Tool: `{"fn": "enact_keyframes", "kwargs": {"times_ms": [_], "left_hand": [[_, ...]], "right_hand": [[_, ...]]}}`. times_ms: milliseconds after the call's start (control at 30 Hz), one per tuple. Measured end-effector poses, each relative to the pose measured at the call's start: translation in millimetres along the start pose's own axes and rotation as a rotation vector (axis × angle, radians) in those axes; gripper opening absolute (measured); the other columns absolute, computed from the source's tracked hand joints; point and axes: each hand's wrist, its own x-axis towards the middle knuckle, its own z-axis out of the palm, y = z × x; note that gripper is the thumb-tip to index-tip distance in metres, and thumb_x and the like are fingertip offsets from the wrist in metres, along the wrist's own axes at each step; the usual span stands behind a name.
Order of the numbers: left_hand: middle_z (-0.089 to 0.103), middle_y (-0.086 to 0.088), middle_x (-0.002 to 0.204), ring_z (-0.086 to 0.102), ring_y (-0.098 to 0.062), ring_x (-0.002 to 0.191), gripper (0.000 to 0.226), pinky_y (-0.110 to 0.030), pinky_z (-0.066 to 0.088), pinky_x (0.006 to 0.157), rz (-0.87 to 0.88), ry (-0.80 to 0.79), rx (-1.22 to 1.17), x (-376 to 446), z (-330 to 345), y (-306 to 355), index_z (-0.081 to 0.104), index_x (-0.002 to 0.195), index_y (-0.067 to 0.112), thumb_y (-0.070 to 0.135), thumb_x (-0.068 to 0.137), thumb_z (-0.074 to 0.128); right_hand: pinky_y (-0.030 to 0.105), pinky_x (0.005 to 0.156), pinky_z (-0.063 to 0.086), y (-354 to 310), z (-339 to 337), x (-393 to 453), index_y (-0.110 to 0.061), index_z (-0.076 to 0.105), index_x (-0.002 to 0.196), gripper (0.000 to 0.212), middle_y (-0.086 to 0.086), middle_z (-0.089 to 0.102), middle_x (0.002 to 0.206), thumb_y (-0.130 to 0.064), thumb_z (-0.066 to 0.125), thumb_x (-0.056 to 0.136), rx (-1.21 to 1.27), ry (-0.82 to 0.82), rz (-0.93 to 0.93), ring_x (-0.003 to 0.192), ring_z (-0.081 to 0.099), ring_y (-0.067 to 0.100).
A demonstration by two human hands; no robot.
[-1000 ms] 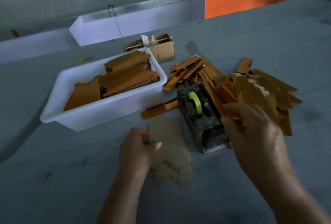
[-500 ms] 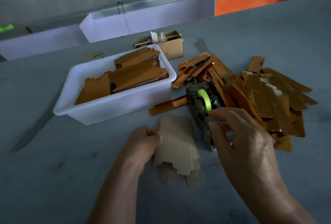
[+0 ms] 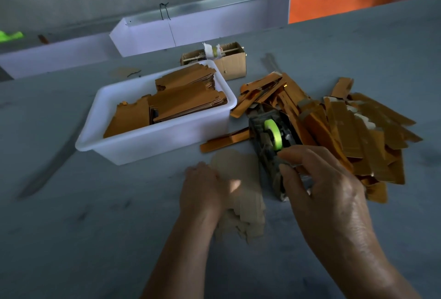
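Gripping cards (image 3: 250, 208) with left hand (image 3: 202, 189), pinning stack flat for taping | pinching dispenser (image 3: 269, 136) near end with right hand (image 3: 324, 184), just right of that grip, probably drawing tape.

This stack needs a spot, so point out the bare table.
Bare table: left of the left hand and its card stack, in front of the white tub, and far right beyond the gold strip pile. Crowded: between tub and pile, where the right hand grips the tape dispenser.
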Motion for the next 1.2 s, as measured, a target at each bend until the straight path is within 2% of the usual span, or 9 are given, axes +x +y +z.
{"fn": "enact_keyframes", "kwargs": {"times_ms": [100,300,400,500,600,767,1000,1100,1200], "left_hand": [[0.052,-0.015,0.125,0.055,-0.028,0.113,0.076,-0.033,0.045,0.081,-0.051,0.004,0.011,0.1,-0.7,3.2,0.053,0.121,-0.002,0.051,0.071,0.078],[0.066,-0.001,0.088,0.062,-0.014,0.079,0.032,-0.023,0.042,0.056,-0.028,-0.035,-0.224,1.8,-8.9,-7.8,0.065,0.099,0.013,0.031,0.077,0.078],[0.069,-0.003,0.079,0.066,-0.019,0.075,0.017,-0.035,0.055,0.07,-0.004,-0.019,-0.364,-3.7,-19.8,-14.9,0.063,0.073,0.021,0.02,0.075,0.08],[0.073,-0.005,0.09,0.068,-0.026,0.089,0.017,-0.049,0.053,0.088,0.011,-0.019,-0.567,-13.3,-36.9,-23.2,0.067,0.081,0.023,0.01,0.077,0.078],[0.076,-0.001,0.087,0.069,-0.022,0.089,0.008,-0.046,0.051,0.091,0.047,0.006,-0.759,-29.7,-54.3,-24.6,0.074,0.083,0.021,0.015,0.078,0.074],[0.076,-0.009,0.086,0.069,-0.013,0.07,0.04,-0.022,0.053,0.058,0.142,-0.294,-1.115,-61.0,-64.3,-10.3,0.078,0.087,0.013,0.028,0.05,0.075],[0.076,-0.005,0.092,0.071,-0.024,0.09,0.046,-0.04,0.052,0.086,0.14,-0.204,-1.014,-71.9,-41.5,3.4,0.075,0.095,0.015,0.027,0.051,0.087],[0.077,-0.001,0.087,0.072,-0.019,0.085,0.051,-0.034,0.054,0.076,0.147,-0.132,-0.995,-76.1,-34.7,9.6,0.073,0.095,0.016,0.034,0.05,0.088],[0.076,0.004,0.083,0.072,-0.01,0.077,0.03,-0.017,0.053,0.061,0.17,-0.09,-0.963,-78.5,-31.6,14.0,0.073,0.094,0.018,0.027,0.066,0.079]], "right_hand": [[0.029,0.071,0.048,-0.6,-0.3,-1.6,-0.009,0.071,0.096,0.014,0.003,0.067,0.1,-0.005,0.064,0.084,0.01,0.001,-0.003,0.089,0.063,0.022],[0.038,0.07,0.054,0.0,-4.1,-0.3,-0.008,0.071,0.096,0.015,0.003,0.067,0.1,-0.006,0.062,0.084,0.025,0.011,-0.014,0.088,0.063,0.022],[0.032,0.069,0.053,3.4,-7.1,-0.8,-0.01,0.071,0.097,0.015,0.001,0.067,0.099,-0.008,0.062,0.085,0.019,0.011,0.001,0.086,0.063,0.019],[0.015,0.068,0.046,4.5,-8.1,-0.8,-0.014,0.07,0.097,0.015,-0.004,0.065,0.098,-0.011,0.061,0.085,0.038,-0.004,0.042,0.081,0.061,0.008],[0.003,0.061,0.042,1.0,-7.2,-1.4,-0.021,0.069,0.098,0.017,-0.015,0.061,0.09,-0.019,0.059,0.085,0.071,-0.021,0.097,0.077,0.059,-0.003],[0.006,0.063,0.048,-10.5,-7.2,-3.0,-0.029,0.066,0.104,0.041,-0.017,0.07,0.084,-0.052,0.055,0.072,0.503,-0.247,0.37,0.082,0.062,-0.009],[0.014,0.059,0.049,-10.4,0.5,-9.4,-0.017,0.072,0.089,0.024,-0.001,0.073,0.084,-0.025,0.064,0.068,0.913,-0.416,0.564,0.075,0.067,0.006],[0.015,0.059,0.05,-7.8,1.5,-10.1,-0.018,0.073,0.087,0.025,-0.001,0.074,0.084,-0.027,0.063,0.065,0.935,-0.402,0.571,0.075,0.067,0.006],[0.016,0.057,0.051,-5.4,0.9,-11.1,-0.023,0.073,0.082,0.011,-0.008,0.072,0.078,-0.023,0.068,0.072,0.793,-0.349,0.524,0.069,0.063,0.003]]}}
